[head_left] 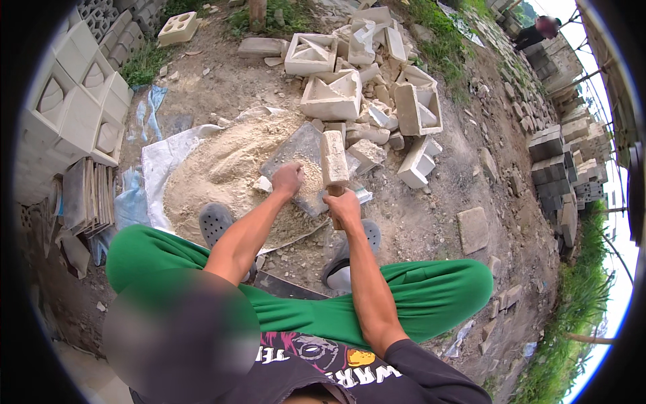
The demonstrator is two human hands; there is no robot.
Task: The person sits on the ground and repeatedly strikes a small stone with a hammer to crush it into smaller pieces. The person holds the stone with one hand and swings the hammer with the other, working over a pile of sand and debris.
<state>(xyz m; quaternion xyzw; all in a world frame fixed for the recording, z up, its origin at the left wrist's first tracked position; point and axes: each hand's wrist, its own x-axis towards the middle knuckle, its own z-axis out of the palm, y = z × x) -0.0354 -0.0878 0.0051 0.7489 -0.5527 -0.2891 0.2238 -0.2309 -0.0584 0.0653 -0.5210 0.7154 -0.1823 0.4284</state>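
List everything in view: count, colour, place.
Mallet: one, tan, centre
Slab: one, grey, centre
Crumbs: many, tan, on slab
Sheet: one, white, left
Powder heap: one, tan, on sheet
Broken blocks: many, cream, beyond slab
Stacked blocks: many, cream, left
Boards: several, grey, left
Plastic scraps: several, blue, left
Block stacks: several, grey, right
Grass: several patches, green, top and right
Other person: one, dark clothes, upper right
Trousers: one pair, green, bottom
Shirt: one, dark, bottom
Shoes: two, grey, lower centre
Left hand: one, bare, at slab
Right hand: one, bare, gripping mallet

White capital lettering [383,375] stands in two groups on the front of the dark T-shirt [286,378], bordering a printed pink, grey and yellow graphic [313,348].
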